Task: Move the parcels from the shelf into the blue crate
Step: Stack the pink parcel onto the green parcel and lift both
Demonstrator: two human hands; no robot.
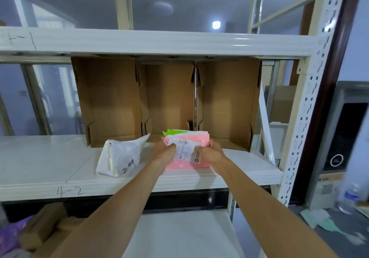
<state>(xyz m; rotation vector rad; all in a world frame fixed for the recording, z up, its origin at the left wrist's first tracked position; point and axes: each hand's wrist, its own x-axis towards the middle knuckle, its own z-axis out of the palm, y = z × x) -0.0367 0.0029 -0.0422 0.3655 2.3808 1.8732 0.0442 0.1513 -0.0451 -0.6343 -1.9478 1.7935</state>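
A pink parcel [185, 163] with a white shipping label lies on the white shelf [50, 158] marked 4-2, on top of a stack with a green parcel [173, 132] peeking out behind it. My left hand [165, 151] grips the stack's left edge and my right hand [209, 152] grips its right edge. A white plastic parcel [119, 156] lies to the left of my hands on the same shelf. No blue crate is in view.
Three open brown cardboard boxes [167, 98] stand on their sides at the back of the shelf. A white shelf upright [307, 108] rises at the right. Cardboard boxes [46, 227] sit on the lower level at left. A water bottle [349, 198] stands at the far right.
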